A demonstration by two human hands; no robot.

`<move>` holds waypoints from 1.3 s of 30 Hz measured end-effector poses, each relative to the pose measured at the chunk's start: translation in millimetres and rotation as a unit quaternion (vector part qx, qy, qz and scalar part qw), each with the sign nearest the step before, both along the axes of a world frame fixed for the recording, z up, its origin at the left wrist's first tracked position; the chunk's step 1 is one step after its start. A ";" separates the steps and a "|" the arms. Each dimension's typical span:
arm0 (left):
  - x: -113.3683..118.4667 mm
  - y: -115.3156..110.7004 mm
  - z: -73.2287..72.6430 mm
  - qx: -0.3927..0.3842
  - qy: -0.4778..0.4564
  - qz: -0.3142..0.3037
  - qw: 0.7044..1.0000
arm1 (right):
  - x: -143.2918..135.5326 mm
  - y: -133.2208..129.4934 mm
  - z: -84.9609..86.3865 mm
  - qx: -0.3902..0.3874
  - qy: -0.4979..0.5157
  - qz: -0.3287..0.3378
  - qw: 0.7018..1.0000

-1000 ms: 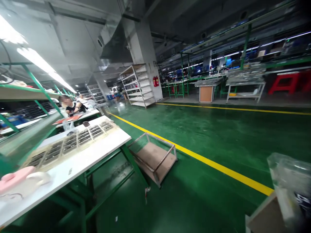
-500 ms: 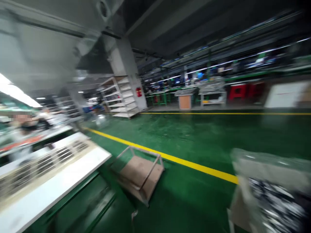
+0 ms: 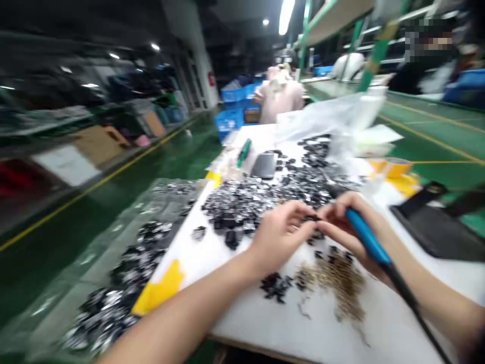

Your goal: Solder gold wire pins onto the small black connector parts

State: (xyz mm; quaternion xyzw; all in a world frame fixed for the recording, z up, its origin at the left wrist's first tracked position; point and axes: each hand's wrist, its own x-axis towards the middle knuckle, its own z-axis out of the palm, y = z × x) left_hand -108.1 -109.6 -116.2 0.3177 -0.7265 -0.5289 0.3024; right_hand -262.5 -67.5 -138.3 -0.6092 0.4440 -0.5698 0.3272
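Observation:
Over the white tabletop [image 3: 250, 313], my left hand [image 3: 278, 235] pinches a small dark part [image 3: 311, 218] between thumb and fingers. My right hand [image 3: 352, 227] meets it at the same part, its fingertips closed there. A blue-handled tool [image 3: 367, 235] with a black cord also lies in my right hand, its tip pointing away to the upper left. Behind my hands spreads a heap of small black and silvery parts [image 3: 242, 199]. Nearer to me are a small group of black pieces [image 3: 276, 287] and a pile of thin brownish pieces [image 3: 343, 283], blurred.
Bags of dark parts [image 3: 140, 263] stand left of the table. A grey flat object [image 3: 264, 165], a green tool [image 3: 244, 152] and clear plastic [image 3: 322, 119] lie farther back. Orange tape [image 3: 396, 168] and a black stand [image 3: 439, 222] are at right. A person [image 3: 282, 96] sits beyond.
The view has swung from the aisle, trolley and shelves to the worktable. Both my hands, the blue-handled tool and the heap of parts now show; neither hand was visible before.

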 end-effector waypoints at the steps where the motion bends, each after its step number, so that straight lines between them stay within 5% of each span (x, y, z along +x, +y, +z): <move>1: 0.3 -2.9 -0.5 0.024 0.004 0.005 1.000 | -4.3 4.5 0.1 0.009 0.004 0.004 1.000; 18: 9.3 -10.4 13.9 0.177 0.014 0.008 0.984 | 2.8 5.9 20.0 0.073 -0.037 0.044 0.996; 22: 9.8 -13.6 15.5 0.221 0.019 -0.009 0.975 | 1.1 8.4 24.6 0.031 -0.045 0.036 0.998; 26: 10.6 -13.7 17.6 0.299 0.025 -0.038 0.953 | -1.0 10.5 25.9 -0.041 0.029 0.034 0.998; 34: 12.9 -10.7 21.2 0.462 0.075 -0.132 0.874 | 1.7 15.9 28.7 -0.033 0.084 0.058 0.994; 36: 13.4 -10.7 21.6 0.440 0.057 -0.123 0.888 | 0.9 15.6 29.2 -0.024 0.080 0.059 0.995; 39: 14.1 -9.4 21.9 0.300 0.027 -0.047 0.952 | -0.6 12.4 26.9 0.013 0.040 0.047 0.998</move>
